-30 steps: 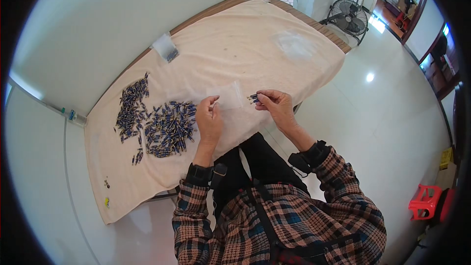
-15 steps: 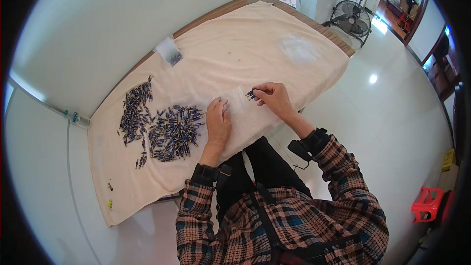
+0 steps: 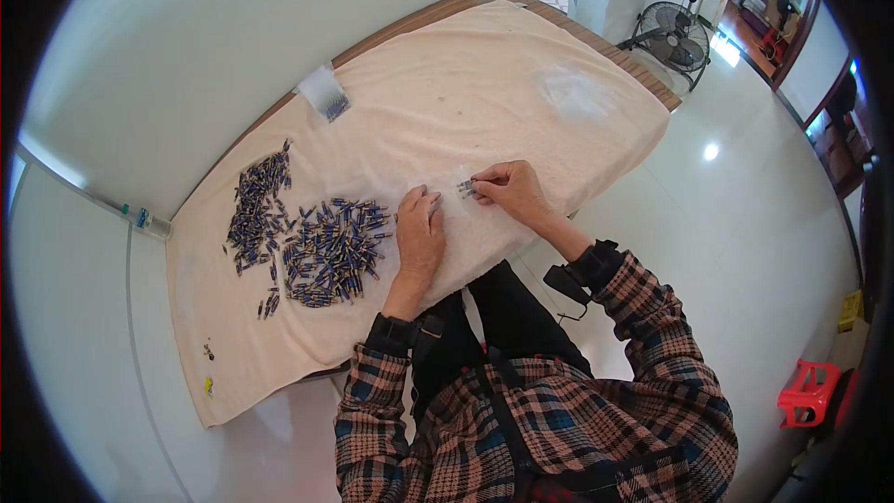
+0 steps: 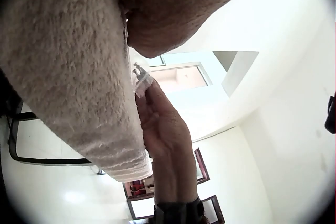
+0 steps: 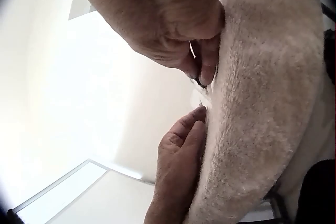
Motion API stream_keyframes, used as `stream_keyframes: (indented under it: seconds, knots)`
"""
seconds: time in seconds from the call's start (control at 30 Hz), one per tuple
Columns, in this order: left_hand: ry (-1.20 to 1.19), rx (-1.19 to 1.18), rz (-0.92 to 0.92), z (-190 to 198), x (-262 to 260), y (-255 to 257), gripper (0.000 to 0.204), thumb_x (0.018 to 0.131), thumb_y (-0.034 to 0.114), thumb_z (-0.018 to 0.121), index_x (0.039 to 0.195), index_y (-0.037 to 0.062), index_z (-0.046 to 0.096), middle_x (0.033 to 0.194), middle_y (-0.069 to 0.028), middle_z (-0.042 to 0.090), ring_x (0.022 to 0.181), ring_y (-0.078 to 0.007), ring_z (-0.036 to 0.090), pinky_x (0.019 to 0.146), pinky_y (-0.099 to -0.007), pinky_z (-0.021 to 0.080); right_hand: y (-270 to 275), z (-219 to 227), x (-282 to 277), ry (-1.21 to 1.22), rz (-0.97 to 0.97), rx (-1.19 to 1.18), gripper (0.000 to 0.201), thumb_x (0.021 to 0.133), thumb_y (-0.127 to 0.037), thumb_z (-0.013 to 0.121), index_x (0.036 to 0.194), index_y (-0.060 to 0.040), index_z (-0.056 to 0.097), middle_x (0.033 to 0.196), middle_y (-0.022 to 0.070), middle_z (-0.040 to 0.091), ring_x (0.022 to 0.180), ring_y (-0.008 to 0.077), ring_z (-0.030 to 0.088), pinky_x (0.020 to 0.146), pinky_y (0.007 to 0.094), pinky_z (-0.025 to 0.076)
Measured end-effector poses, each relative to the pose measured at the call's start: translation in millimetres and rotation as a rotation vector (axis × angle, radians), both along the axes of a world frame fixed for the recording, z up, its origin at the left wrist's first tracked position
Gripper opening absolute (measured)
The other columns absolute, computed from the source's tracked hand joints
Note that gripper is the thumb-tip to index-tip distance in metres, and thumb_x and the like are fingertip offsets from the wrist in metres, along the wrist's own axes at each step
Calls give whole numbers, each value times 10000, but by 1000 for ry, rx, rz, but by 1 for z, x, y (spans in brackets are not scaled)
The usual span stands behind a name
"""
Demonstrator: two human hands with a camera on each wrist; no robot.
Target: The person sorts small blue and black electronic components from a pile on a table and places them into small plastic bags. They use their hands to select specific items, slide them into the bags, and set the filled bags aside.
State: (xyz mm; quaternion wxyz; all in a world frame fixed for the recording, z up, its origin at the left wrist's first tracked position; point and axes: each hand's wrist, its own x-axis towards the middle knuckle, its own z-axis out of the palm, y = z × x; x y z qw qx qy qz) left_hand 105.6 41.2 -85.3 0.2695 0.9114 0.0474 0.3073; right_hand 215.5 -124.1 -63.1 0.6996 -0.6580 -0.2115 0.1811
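Observation:
My right hand (image 3: pixel 512 194) pinches several small dark cylindrical pieces (image 3: pixel 466 188) with metallic ends between thumb and fingers. They overlap the mouth of a clear plastic bag (image 3: pixel 451 209) lying on the cloth. My left hand (image 3: pixel 422 240) holds the bag's other side, fingertips low at the cloth, as the right wrist view also shows with the left hand (image 5: pixel 181 155). In the left wrist view, the pieces show through clear plastic (image 4: pixel 143 81) by the right fingertips. Just left of my left hand lies a pile of blue pieces with brass-coloured ends (image 3: pixel 331 251).
A second pile of the pieces (image 3: pixel 259 200) lies farther left. Near the wall stands a filled clear bag (image 3: pixel 324 93). Other clear bags (image 3: pixel 573 93) lie at the far right of the cream cloth (image 3: pixel 438 65). Small yellow bits (image 3: pixel 209 386) sit near the left corner.
My right hand has brought the pieces left and down to the bag's mouth. My left hand has moved right onto the bag, and its fingers have lowered.

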Motion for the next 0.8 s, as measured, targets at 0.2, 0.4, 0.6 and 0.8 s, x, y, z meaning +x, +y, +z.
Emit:
stream_keyframes:
  seconds: [0.2,0.4,0.6,0.8]
  knots:
    - [-6,12,-12,1,0,-1,269,792,54,614,1061,37,626,1194,-186,568,1131,-350,512,984,-398,394,2,6,-3,-127,-50,-159,171,797,-50,682,911,77,682,732,104,677,581,99,612,539,234,517]
    - [7,17,-20,3,-2,-3,277,790,42,617,1067,36,619,1217,-188,548,1145,-355,496,979,-403,392,6,10,3,-356,-102,-350,219,746,-36,699,941,61,674,746,120,673,597,134,625,574,268,518]
    - [-11,75,-4,12,-5,-9,289,778,41,626,1066,26,614,1216,-198,528,1141,-368,483,963,-413,396,-2,10,8,-386,26,-317,288,725,-6,690,1006,45,651,820,153,675,717,200,658,664,287,526]
    - [-26,80,-137,30,-10,-22,278,739,24,641,1015,3,621,1151,-229,512,1099,-401,476,953,-430,397,-4,6,4,-577,2,-279,303,733,19,678,1033,42,637,846,156,678,746,202,664,681,282,528]
